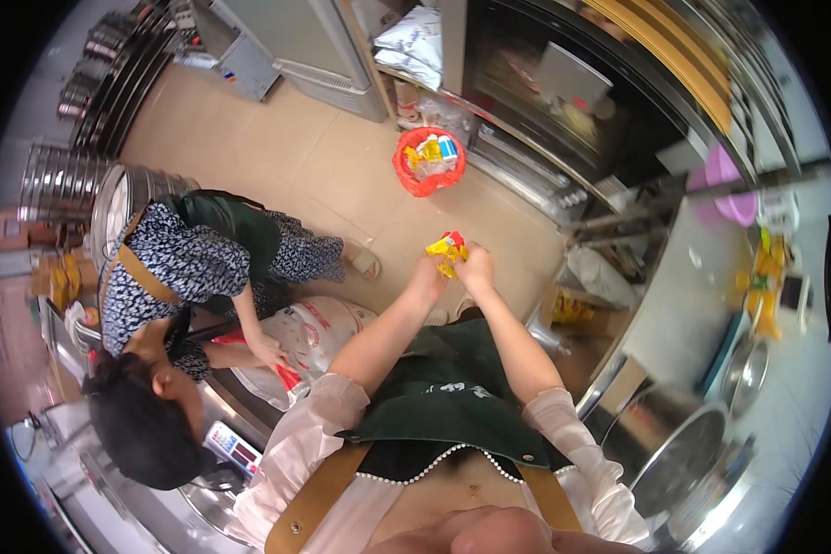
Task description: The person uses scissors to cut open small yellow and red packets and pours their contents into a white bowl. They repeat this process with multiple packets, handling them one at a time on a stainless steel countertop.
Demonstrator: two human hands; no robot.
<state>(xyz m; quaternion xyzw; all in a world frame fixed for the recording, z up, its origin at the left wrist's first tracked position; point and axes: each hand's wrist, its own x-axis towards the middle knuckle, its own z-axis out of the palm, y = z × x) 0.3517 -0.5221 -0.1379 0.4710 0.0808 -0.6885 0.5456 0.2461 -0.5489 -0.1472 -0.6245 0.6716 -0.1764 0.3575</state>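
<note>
Both my hands are stretched forward over the tiled floor, close together around a crumpled yellow and red plastic packet (pixel 449 251). My left hand (pixel 429 271) grips it from the left side. On the other side, my right hand (pixel 476 264) pinches its right edge. Beyond them on the floor stands a small bin lined with a red bag (pixel 431 187), holding yellow wrappers and a blue and white carton. Whether the packet holds anything cannot be told.
At left a co-worker (pixel 180 263) bends over a large white sack (pixel 318 329). Steel steamer baskets (pixel 62 180) stand behind. On the right are a worktop (pixel 672 270), a large steel pot (pixel 682 443) and a cardboard box (pixel 595 325). A glass-fronted oven (pixel 505 83) stands ahead.
</note>
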